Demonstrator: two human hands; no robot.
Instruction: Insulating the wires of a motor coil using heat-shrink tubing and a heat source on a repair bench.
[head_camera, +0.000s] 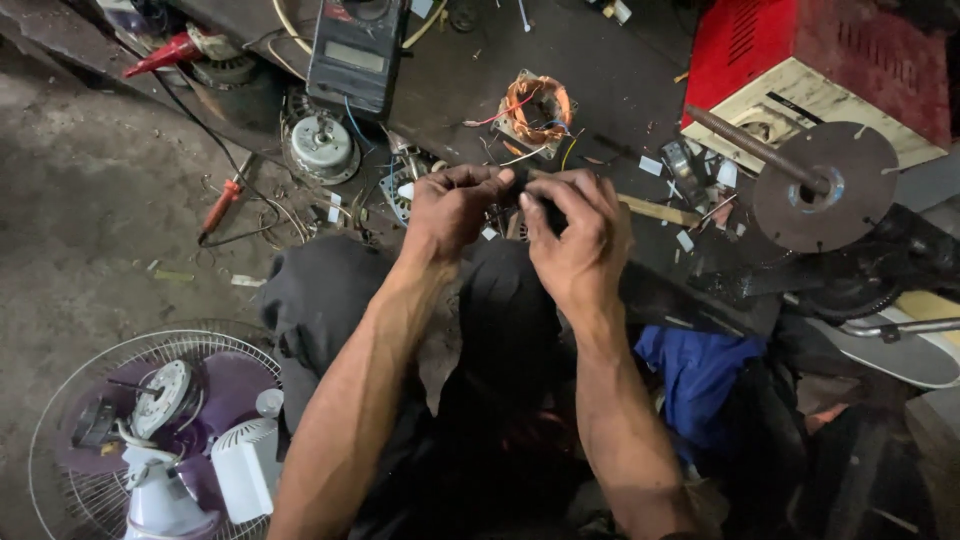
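Observation:
My left hand (452, 208) and my right hand (575, 235) meet in the middle of the view, fingertips pinched together on a small dark part (522, 185) with thin wires; it is mostly hidden by the fingers. Just beyond the hands a motor stator wound with copper wire (537, 108) lies on the dark bench (600, 60). A grey multimeter (356, 52) sits at the back left of it. My knees in dark trousers are below the hands.
A round motor housing (320, 145) and a red-handled tool (222, 208) lie to the left. A fan guard (60, 400) holding white and purple fan parts rests on the floor at lower left. A red box (800, 60) and a rusty disc on a rod (825, 185) stand right.

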